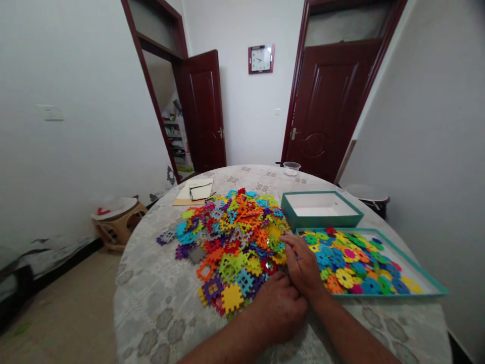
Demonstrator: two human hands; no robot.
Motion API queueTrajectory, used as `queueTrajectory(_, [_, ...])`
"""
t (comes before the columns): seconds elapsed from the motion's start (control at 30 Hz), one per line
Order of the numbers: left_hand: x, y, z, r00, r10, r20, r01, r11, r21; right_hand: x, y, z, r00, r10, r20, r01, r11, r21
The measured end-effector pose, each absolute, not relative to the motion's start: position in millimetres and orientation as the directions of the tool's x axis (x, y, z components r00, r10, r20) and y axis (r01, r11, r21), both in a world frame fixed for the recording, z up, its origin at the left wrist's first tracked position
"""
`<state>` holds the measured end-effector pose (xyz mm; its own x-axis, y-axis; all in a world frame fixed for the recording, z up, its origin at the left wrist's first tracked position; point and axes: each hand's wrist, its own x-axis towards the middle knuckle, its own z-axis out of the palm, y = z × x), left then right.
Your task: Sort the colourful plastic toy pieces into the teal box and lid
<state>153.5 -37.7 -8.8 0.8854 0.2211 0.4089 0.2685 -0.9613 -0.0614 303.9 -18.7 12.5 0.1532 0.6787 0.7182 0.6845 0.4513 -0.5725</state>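
One left hand (280, 308) and one right hand (304, 265), grips unclear to me, beside one toothed-piece pile (231, 260), one disc tray (412, 260).

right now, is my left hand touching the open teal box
Apart. The head view shows a plain gap between the left hand and the open teal box, where the right hand and toothed tiles show.
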Motion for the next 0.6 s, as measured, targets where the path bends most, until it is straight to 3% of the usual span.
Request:
queueTrajectory(0.3, [104, 22, 45, 0.749, 0.495, 0.44, 0.563, -0.826, -0.03, 288, -17, -3, -0.06, 0.695, 0.716, 0.727, 0.522, -0.446])
queueTrajectory(0.43, [104, 58, 45, 0.718, 0.552, 0.424, 0.606, -0.796, 0.009, 284, -13, -12, -0.147, 0.739, 0.657, 0.752, 0.515, -0.411])
queueTrajectory(0.6, [119, 103, 39, 0.687, 0.604, 0.404, 0.665, -0.747, -0.016, 281, -12, -22, -0.129, 0.765, 0.631, 0.792, 0.462, -0.399])
